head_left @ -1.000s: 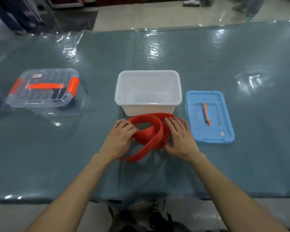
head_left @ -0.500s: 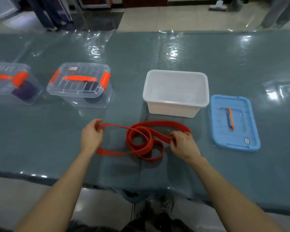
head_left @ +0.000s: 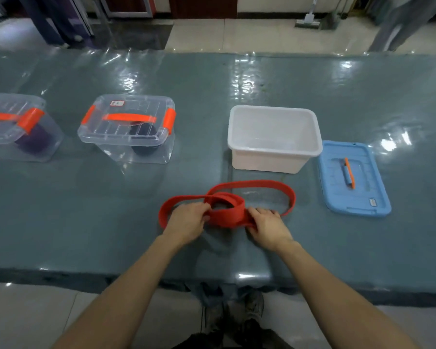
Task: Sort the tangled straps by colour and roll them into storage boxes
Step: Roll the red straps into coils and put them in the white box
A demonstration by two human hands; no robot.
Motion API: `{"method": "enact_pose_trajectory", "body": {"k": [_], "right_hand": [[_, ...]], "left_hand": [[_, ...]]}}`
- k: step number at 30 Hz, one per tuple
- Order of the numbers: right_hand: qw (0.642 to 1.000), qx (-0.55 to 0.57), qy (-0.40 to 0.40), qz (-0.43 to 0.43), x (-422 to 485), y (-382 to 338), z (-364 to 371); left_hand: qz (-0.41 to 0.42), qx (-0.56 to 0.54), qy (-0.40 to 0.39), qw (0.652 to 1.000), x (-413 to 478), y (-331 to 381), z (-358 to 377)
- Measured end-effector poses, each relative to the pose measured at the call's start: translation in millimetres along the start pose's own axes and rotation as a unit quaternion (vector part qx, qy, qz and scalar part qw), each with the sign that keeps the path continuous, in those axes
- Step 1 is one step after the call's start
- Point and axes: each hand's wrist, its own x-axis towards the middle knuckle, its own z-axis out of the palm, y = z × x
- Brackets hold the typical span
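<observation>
red strap (head_left: 237,215): on the table just in front of the open white box (head_left: 269,163), partly coiled between our hands, one loose loop trailing right.
left hand (head_left: 186,220): grips the coil's left side. half a second ago it was stretched out left.
right hand (head_left: 268,224): fingers curled on the coil's right side.
change: the slack is gathered in and the coil is tighter.
meaning: we judge rolling is under way, with the right loop left to wind.

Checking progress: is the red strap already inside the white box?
No, the red strap lies on the table in front of the white box, held by the left hand and right hand.
</observation>
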Motion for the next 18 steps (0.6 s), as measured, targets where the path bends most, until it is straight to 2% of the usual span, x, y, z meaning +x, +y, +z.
{"method": "enact_pose_trajectory", "body": {"k": [3, 4, 6, 7, 8, 9, 11, 12, 14, 16, 18], "right_hand": [[0.997, 0.049, 0.063, -0.011, 2, -8, -24], [0.995, 0.058, 0.081, -0.013, 3, -11, -37], [0.992, 0.074, 0.105, -0.021, 6, -16, -69], [0.989, 0.092, 0.114, -0.023, 5, -17, -86], [0.985, 0.117, 0.122, -0.020, 2, -17, -103], [0.982, 0.140, 0.129, -0.013, -1, -16, -118], [0.977, 0.161, 0.139, 0.004, -8, -9, -137], [0.978, 0.159, 0.137, 0.011, -12, -5, -141], [0.983, 0.140, 0.115, 0.025, -18, 3, -142], [0.990, 0.112, 0.084, 0.031, -21, 9, -138], [0.990, 0.117, 0.070, 0.028, -22, 14, -137]], "left_hand": [[-0.082, -0.164, 0.102, 0.978, 1, -22, -30], [-0.123, -0.228, 0.143, 0.955, 3, -30, -42], [-0.188, -0.361, 0.241, 0.881, 7, -43, -66], [-0.215, -0.391, 0.286, 0.848, 9, -50, -74], [-0.240, -0.382, 0.311, 0.836, 12, -57, -81], [-0.270, -0.336, 0.317, 0.845, 14, -61, -85], [-0.299, -0.177, 0.310, 0.885, 14, -61, -80], [-0.269, -0.124, 0.324, 0.898, 12, -55, -72], [-0.132, -0.110, 0.318, 0.932, 10, -30, -54], [0.022, -0.149, 0.224, 0.963, 10, 3, -37], [0.111, -0.151, 0.105, 0.977, 12, 29, -19]]}}
